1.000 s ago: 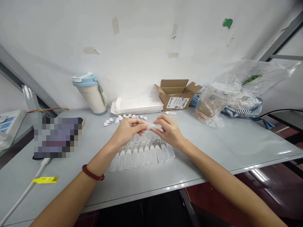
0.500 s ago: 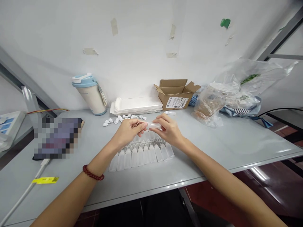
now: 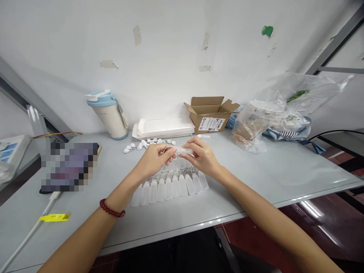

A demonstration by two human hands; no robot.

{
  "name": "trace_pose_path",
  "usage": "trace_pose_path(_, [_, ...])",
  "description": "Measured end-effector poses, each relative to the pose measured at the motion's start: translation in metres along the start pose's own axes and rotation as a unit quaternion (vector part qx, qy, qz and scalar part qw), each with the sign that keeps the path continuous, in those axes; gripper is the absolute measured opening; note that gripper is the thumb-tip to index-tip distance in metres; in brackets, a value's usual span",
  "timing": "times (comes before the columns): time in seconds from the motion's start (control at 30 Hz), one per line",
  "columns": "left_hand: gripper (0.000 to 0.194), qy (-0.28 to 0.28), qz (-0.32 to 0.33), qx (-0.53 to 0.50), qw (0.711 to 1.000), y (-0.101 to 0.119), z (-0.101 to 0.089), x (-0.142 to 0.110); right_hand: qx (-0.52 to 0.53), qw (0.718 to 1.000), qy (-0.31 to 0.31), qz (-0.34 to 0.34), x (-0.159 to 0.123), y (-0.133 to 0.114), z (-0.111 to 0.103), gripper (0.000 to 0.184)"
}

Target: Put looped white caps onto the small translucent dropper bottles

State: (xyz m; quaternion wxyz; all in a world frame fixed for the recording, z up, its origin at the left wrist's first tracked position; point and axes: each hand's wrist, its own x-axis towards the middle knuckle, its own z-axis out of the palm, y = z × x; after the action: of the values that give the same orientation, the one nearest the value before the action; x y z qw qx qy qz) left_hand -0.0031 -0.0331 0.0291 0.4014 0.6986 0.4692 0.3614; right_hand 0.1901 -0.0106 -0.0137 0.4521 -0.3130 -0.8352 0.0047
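Note:
My right hand (image 3: 204, 154) pinches a small translucent plastic bottle (image 3: 184, 151), held sideways above the table with its neck to the left. At that neck, my left hand (image 3: 153, 159) grips a white cap with a thin loop; the fingertips hide most of the cap, so I cannot tell how far it sits on. Below both hands lie several capped bottles (image 3: 168, 189) side by side in a row, thin white loops at their tops. Behind them more bottles (image 3: 178, 164) are partly covered by my hands. Loose white caps (image 3: 142, 144) are scattered beyond my left hand.
Along the wall stand a cream tumbler (image 3: 109, 117), a stack of flat white boxes (image 3: 166, 127) and an open cardboard box (image 3: 212, 115). One bottle (image 3: 203, 136) lies before that box. Plastic bags (image 3: 251, 125) sit right; a blurred-out device (image 3: 71, 167) with a cable lies left.
The view has shifted very slightly. Both hands stay at the same bottle and cap, with hardly any visible movement of the fingers.

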Motion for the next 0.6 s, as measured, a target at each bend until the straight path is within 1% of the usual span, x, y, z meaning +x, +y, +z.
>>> trace_pose_path(0.07, [0.025, 0.006, 0.015, 0.001, 1.000, 0.0024, 0.0003, -0.0010, -0.001, 1.000, 0.002, -0.002, -0.0003, 0.0011, 0.0004, 0.022])
trace_pose_path(0.17, [0.026, 0.006, 0.024, -0.008, 1.000, 0.0046, 0.0007, -0.0016, -0.001, 1.000, 0.004, 0.001, 0.0002, 0.0012, -0.0005, 0.021])
trace_pose_path(0.3, [0.035, -0.004, -0.020, 0.003, 1.000, 0.0012, 0.0017, -0.0009, -0.004, 1.000, 0.001, 0.001, 0.0011, -0.0011, -0.0022, 0.019])
trace_pose_path(0.37, [0.040, -0.014, -0.032, 0.015, 0.999, -0.0005, 0.0024, -0.0008, -0.005, 1.000, 0.001, -0.007, 0.0009, -0.0019, -0.0023, 0.019])
trace_pose_path(0.43, [0.036, -0.024, -0.016, 0.027, 0.999, -0.0009, 0.0026, -0.0010, -0.003, 1.000, 0.002, -0.018, 0.0003, -0.0018, -0.0023, 0.018])
trace_pose_path(0.53, [0.025, -0.022, 0.016, 0.032, 0.999, -0.0002, 0.0014, -0.0014, 0.001, 1.000, 0.002, -0.024, -0.0001, -0.0006, -0.0030, 0.019])
trace_pose_path(0.6, [0.024, -0.026, 0.026, 0.029, 0.999, -0.0008, 0.0000, -0.0011, -0.001, 1.000, 0.002, -0.022, 0.0003, 0.0000, -0.0038, 0.019])
